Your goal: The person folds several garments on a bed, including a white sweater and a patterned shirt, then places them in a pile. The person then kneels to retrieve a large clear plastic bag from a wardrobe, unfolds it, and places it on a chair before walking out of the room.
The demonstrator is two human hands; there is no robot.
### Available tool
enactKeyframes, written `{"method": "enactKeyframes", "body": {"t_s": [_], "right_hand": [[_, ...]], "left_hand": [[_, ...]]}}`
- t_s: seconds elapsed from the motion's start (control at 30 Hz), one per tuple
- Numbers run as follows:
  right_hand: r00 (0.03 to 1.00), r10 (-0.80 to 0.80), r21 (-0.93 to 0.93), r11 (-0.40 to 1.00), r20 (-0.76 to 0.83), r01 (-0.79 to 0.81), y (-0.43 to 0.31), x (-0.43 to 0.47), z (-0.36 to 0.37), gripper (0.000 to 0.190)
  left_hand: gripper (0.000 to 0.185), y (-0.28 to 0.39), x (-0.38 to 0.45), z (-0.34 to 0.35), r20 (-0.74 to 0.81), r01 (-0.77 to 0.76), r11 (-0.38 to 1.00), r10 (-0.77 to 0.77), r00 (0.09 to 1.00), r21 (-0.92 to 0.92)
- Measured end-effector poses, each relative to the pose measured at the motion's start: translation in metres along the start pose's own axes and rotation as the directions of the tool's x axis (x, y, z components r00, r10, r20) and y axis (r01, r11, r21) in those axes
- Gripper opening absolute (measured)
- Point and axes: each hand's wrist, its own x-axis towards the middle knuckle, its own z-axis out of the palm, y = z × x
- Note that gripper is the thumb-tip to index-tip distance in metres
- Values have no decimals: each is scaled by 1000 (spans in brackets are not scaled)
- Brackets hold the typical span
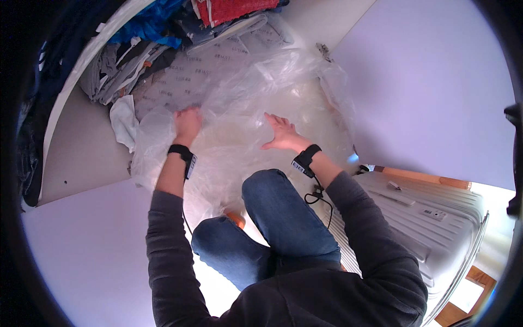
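A large clear plastic sheet [229,143], wrinkled and shiny, spreads before me across the floor of a cabinet and out over its front. My left hand [188,124] is curled into a fist on the left part of the sheet, with the film bunched around it; its fingertips are hidden. Over the middle of the sheet is my right hand [284,133], fingers and thumb spread, holding nothing. Under the film's far part lies a grey liner [175,83] printed with repeated writing. Each wrist wears a black strap with a small device.
Folded grey clothes [118,73], a blue garment [147,22] and a red cloth [233,10] are piled at the back. A white cloth [124,120] lies at left. White cabinet doors [421,90] stand on both sides. A silver ribbed suitcase [412,216] is beside my right arm.
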Motion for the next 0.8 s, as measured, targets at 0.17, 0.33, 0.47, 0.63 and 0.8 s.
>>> {"method": "enactKeyframes", "body": {"t_s": [0.17, 0.33, 0.47, 0.63, 0.8], "right_hand": [[998, -57, -268, 962, -18, 50, 9, 23, 11, 67], [953, -296, -319, 911, -67, 260, 40, 44, 11, 21], [957, -271, -441, 875, -103, 201, 85, 36, -8, 22], [986, -69, -387, 922, -154, 4, 144, 7, -50, 37], [864, -226, -148, 973, -449, 178, 156, 10, -94, 73]], "left_hand": [[28, -35, -4, -90, 393, 185, 687, 157, 906, -702], [31, -92, -18, -142, 296, 264, 348, 43, 954, -900], [33, -199, -18, -160, 38, 16, -249, -84, 996, -968], [44, -254, -49, -178, -237, -283, -495, -156, 959, -821], [46, -202, -68, -212, -253, -333, -104, -459, 852, -937]]}}
